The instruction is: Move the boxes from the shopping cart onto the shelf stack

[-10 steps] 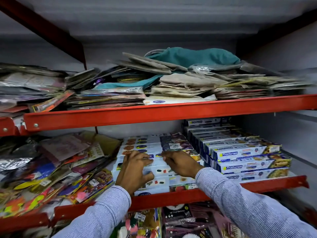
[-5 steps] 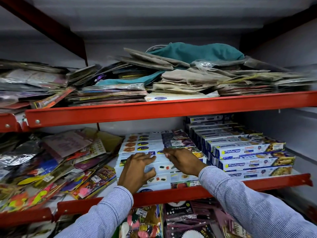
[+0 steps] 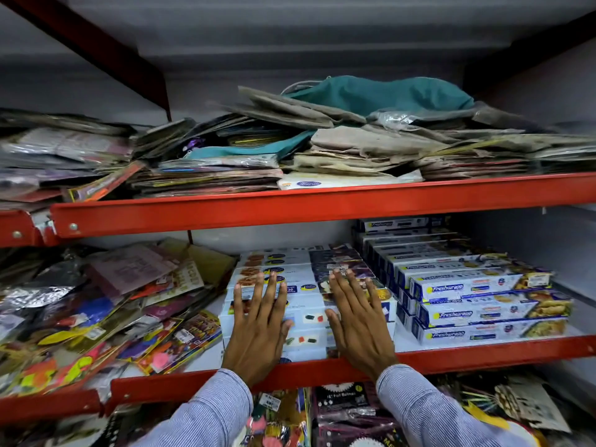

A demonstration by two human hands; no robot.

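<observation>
Head view: my left hand (image 3: 258,330) and right hand (image 3: 358,324) lie flat, fingers spread, on stack of white boxes (image 3: 306,317) with food pictures, on red shelf (image 3: 483,351).

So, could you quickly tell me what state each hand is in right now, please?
Left hand: open, fingers spread flat on the stack of white boxes, gripping nothing.
Right hand: open, also flat on the same stack, gripping nothing.
</observation>
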